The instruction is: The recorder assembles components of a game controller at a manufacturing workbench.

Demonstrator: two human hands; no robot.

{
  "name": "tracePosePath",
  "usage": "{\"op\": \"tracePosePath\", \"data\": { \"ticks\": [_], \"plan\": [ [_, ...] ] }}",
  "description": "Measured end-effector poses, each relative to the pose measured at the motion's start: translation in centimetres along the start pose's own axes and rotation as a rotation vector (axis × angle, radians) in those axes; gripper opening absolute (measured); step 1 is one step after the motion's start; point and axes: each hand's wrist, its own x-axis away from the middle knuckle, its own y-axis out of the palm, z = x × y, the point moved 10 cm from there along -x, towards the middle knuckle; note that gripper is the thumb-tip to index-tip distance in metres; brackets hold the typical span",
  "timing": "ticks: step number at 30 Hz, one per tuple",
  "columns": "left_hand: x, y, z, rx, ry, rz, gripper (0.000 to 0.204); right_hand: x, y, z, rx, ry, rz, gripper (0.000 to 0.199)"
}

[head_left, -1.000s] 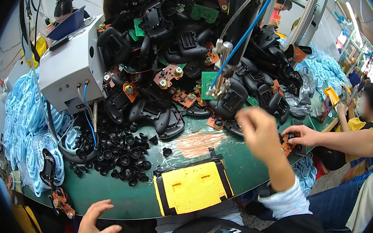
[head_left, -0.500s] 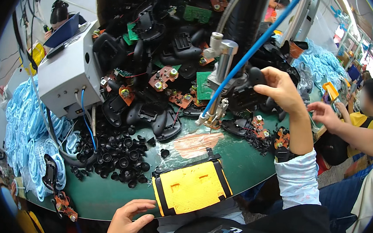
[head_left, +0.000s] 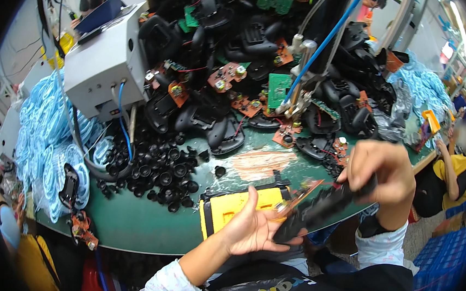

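Note:
My right hand point(head_left: 381, 171) is closed on one end of a black game controller shell point(head_left: 315, 213), which is tilted and blurred by motion. An orange circuit board point(head_left: 301, 197) lies along the shell's upper side; whether it is fixed there I cannot tell. Palm up, with thumb and fingers spread, my left hand point(head_left: 251, 223) is at the shell's lower end. Some of its fingertips are hidden behind the shell. Below both hands lies a yellow pad point(head_left: 220, 203) with black edges, partly covered by my left hand.
A heap of controller shells point(head_left: 212, 125) and circuit boards fills the table's back. Small black caps point(head_left: 159, 175) are piled left of the pad. A metal tool head point(head_left: 297, 104) with a blue hose stands at the centre. Light-blue coiled cables point(head_left: 54, 126) hang beside a grey box point(head_left: 105, 61).
My right hand has come from the heap toward me, bringing the controller shell. My left hand has moved up and right, over the pad to the shell. The view has shifted.

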Motion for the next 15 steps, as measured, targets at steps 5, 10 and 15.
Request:
{"op": "tracePosePath", "data": {
  "ticks": [5,10,15],
  "plan": [
    [3.5,-0.1,6.4,-0.291,0.281,0.27,0.105,1.7,5.3,2.5,0.043,-0.019,-0.351,0.03],
    [8.0,-0.3,9.9,-0.68,0.4,0.726,0.074,3.4,10.1,7.6,0.327,-0.046,-0.277,0.037],
    [9.3,-2.1,10.0,-0.688,0.356,0.791,0.047,5.6,13.5,9.6,0.441,-0.063,-0.355,0.037]
  ]
}}
